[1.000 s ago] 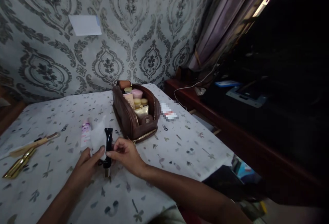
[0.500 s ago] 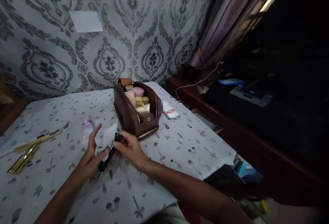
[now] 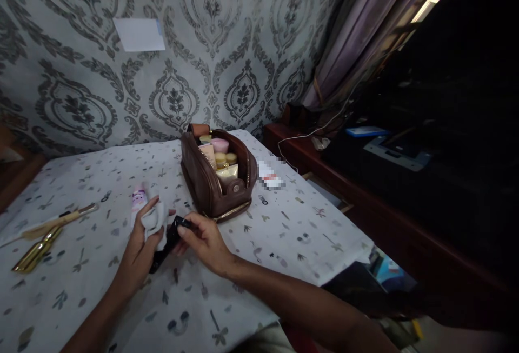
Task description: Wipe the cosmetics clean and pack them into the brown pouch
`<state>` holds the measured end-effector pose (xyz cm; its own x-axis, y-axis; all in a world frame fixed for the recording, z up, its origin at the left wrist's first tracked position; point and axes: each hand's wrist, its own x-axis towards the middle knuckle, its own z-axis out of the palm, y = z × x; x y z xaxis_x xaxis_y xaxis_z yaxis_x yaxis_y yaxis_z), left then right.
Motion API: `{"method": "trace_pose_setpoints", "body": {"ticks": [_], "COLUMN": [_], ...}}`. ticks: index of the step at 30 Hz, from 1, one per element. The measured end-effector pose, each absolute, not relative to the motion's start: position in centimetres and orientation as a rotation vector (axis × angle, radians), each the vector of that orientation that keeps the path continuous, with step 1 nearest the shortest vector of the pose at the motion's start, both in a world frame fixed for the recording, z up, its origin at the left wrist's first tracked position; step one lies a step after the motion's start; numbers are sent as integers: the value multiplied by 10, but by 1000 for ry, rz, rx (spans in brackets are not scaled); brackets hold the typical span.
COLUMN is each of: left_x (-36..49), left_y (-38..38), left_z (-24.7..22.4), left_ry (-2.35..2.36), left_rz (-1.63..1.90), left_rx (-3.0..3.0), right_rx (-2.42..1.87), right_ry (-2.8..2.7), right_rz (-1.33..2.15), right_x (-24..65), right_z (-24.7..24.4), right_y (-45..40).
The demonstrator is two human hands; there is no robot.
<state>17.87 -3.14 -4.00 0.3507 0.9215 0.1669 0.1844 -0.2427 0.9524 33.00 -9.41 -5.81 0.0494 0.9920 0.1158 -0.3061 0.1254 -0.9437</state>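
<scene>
A crumpled white tissue (image 3: 154,220) is gripped in my left hand (image 3: 140,250), between thumb and fingers. My right hand (image 3: 206,242) pinches the upper end of a slim black object (image 3: 167,246), whose lower end slants down beside my left thumb. Just behind my left hand, a pink and white tube (image 3: 139,197) is partly hidden by the fingers. An unzipped brown bag (image 3: 198,182) stands beyond my right hand, with yellow-lidded jars (image 3: 225,158), a pink item (image 3: 219,146) and a gold packet (image 3: 227,173) inside.
At the left lie gold-coloured brushes (image 3: 38,250) on the patterned white cloth (image 3: 308,234). A blurred white and red item (image 3: 271,177) is right of the bag. Past the table's right edge stands dark red furniture (image 3: 298,150) with a white cable (image 3: 316,128).
The white tissue, spread flat before, is now bunched up in my left hand. My left fingers have closed around it. The black object has turned slightly in my right hand.
</scene>
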Motion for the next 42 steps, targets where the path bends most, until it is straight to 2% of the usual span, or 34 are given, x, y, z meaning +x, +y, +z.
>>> {"method": "trace_pose_setpoints", "body": {"ticks": [5, 14, 22, 26, 32, 38, 42], "left_x": [176, 175, 160, 162, 168, 164, 156], "left_y": [-28, -23, -9, -20, -31, -23, -12], "left_z": [-41, -30, -38, -30, -32, -34, -31], "left_ry": [936, 841, 928, 753, 552, 804, 915], "left_rz": [806, 742, 937, 972, 992, 907, 839], "left_rx": [1814, 2148, 2296, 2464, 2596, 2506, 2410], "right_rx": [-909, -946, -880, -925, -1062, -917, -883], "right_ry": [-1091, -1107, -1002, -1080, -1255, -1076, -987], "right_rz": [1121, 980, 924, 910, 688, 896, 866], "right_x": [330, 332, 333, 332, 332, 333, 334], "right_z": [-60, -53, -45, -45, -45, -43, -38], "right_y": [-95, -99, -101, -103, -106, -105, -104]}}
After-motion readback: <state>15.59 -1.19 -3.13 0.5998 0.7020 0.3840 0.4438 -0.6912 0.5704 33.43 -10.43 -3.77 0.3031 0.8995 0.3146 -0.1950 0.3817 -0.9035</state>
